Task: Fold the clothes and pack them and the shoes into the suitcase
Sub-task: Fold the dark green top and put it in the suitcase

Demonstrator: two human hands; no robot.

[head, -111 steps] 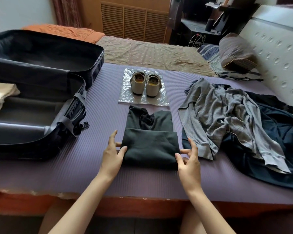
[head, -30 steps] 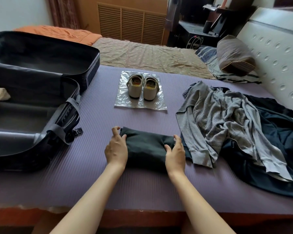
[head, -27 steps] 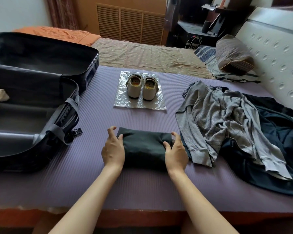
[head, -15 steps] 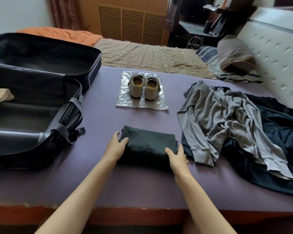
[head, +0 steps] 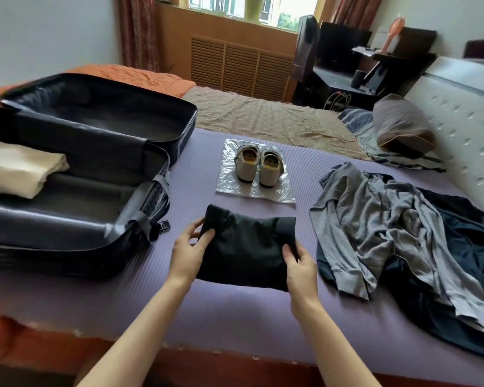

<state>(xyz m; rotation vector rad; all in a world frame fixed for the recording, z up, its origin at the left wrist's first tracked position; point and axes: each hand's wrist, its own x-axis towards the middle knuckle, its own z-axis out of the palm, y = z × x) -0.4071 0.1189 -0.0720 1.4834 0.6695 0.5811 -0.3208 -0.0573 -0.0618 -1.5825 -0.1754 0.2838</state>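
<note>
A folded dark green garment (head: 245, 248) hangs just above the purple mat (head: 207, 317). My left hand (head: 186, 254) grips its left edge and my right hand (head: 301, 265) grips its right edge. The black suitcase (head: 76, 241) lies open at the left with a folded beige garment (head: 17, 170) inside. A pair of beige shoes (head: 259, 166) stands on a clear plastic sheet (head: 280, 195) behind the folded garment. A loose grey top (head: 375, 219) lies over a dark navy garment (head: 464, 263) at the right.
The white padded headboard (head: 464, 121) runs along the right side, with a grey pillow (head: 400, 124) in front of it. A beige sheet (head: 266, 118) covers the bed beyond the mat. The mat's near edge is just below my forearms.
The garment got a further fold into a compact bundle. My hands then slid under its two ends and lifted it off the mat. The camera has tilted up.
</note>
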